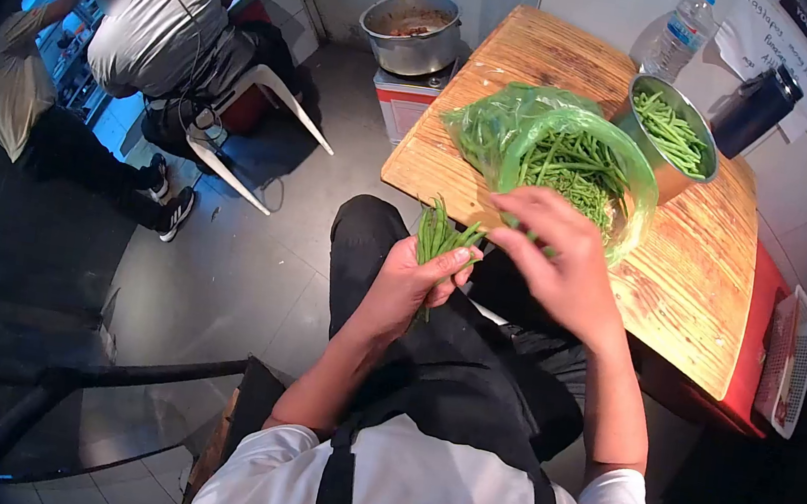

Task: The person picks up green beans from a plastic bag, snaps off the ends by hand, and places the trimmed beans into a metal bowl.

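My left hand [406,291] is wrapped round a bundle of green beans [438,235], held upright above my lap with the tips fanning out at the top. Just right of the bundle is my right hand [556,256], its thumb and fingers apart and nothing visible between them. Beyond that hand, a green plastic bag [488,124] lies opened on the wooden table [673,315]. Inside it are more green beans [576,162], some long and some in short pieces. Behind the bag, a metal pot [671,182] holds a pile of green beans [668,131].
A water bottle [680,36] and a dark flask [755,111] stand by the wall. A large pot [410,51] sits on a stove left of the table. A white basket [789,362] is at right. Two people [175,22] are at the far left, one on a chair [273,83].
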### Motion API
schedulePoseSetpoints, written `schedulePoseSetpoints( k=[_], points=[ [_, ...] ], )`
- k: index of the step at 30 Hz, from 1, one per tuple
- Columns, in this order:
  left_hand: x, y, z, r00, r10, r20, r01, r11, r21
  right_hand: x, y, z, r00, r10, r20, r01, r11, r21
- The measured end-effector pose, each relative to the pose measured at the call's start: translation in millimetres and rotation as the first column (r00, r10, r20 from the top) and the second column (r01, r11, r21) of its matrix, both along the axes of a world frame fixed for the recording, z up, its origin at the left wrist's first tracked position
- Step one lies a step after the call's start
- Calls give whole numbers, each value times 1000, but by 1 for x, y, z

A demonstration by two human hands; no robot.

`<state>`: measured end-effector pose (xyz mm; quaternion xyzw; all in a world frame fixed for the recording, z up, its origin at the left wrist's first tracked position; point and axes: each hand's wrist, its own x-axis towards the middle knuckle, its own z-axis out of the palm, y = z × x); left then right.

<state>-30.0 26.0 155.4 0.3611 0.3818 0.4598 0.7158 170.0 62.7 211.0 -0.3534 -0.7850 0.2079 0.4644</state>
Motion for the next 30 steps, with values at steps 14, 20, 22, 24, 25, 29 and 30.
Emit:
schedulePoseSetpoints(
  k=[14,20,22,24,25,29,30],
  points=[
    [0,1,-25,949,124,-289,-15,936,352,-8,-15,-2,995,86,58,-61,938,-341],
    [1,-5,-10,831,209,-515,19,915,402,-4,-21,-13,957,90,276,-68,994,-88],
    [4,-8,-2,809,223,-544,9,920,392,-5,-24,-20,953,27,301,-11,998,-57],
    [5,-8,-1,786,244,-567,-12,924,382,-7,-25,-31,949,-3,316,6,1000,-6],
    [6,-8,-3,771,267,-578,-6,911,413,-8,-26,-36,950,-51,307,38,998,46],
    [1,-6,-5,796,189,-574,55,924,379,0,-25,-52,977,0,213,21,995,-99],
    [1,-6,-9,799,197,-568,42,924,380,3,-26,-53,996,54,69,-27,941,-338]
  ],
)
